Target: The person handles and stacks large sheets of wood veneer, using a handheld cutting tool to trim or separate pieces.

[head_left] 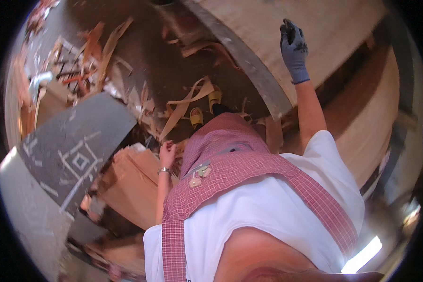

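My right hand (294,49) wears a blue-grey knit glove with a dark coating. It is stretched out over a large pale wood veneer sheet (336,35), fingers curled in; whether anything is inside them is hidden. Whether the glove touches the sheet I cannot tell. Bare and with a metal watch band (164,170) at the wrist, my left hand (168,154) hangs beside my red checked apron (225,145). Its fingers are loosely bent and partly apart, with nothing visible in them. A stack of brown sheets (129,181) is next to this hand.
Torn veneer strips (185,105) litter the dark floor around my yellow sandals (196,117). On the left is a grey board (82,141) with white markings, beyond it a scrap heap (75,66). A long grey edge (249,56) borders the veneer; another curved wooden sheet (366,122) lies right.
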Tool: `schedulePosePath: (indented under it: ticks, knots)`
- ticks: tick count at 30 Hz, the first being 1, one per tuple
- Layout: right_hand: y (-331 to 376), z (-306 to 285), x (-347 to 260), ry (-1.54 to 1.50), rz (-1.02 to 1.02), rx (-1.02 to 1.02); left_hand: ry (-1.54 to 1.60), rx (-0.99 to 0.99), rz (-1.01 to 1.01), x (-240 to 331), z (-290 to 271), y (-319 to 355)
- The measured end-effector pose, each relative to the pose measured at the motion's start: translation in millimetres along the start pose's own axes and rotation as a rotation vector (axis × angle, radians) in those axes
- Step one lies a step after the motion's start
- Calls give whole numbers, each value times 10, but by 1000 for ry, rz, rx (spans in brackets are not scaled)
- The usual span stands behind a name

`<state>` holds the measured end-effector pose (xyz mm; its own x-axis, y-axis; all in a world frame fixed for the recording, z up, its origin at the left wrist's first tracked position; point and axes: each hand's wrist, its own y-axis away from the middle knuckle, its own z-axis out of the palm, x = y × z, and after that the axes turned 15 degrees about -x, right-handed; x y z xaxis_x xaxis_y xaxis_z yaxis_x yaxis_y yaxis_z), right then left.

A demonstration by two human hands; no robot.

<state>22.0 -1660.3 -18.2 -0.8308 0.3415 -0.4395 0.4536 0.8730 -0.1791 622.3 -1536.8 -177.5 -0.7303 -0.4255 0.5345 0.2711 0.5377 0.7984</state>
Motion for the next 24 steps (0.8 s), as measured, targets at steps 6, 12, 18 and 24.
schedulePosePath:
  ticks: [6, 12, 18, 24]
  knots:
    - [2387, -969, 1086, -192, 570, 441, -170, -132, 356, 882, -59, -834]
    - [5439, -506, 1876, 157, 1329, -135, -375, 45, 892, 3433, 1083, -449]
    - [6515, 332, 2544, -175, 1182, -1259, -1017, -46, 1377, 5047, 3050, -356]
    - [6476, 1490, 3924, -407, 1191, -1195, -1559, 150, 1381, 5552, 4068, -1197]
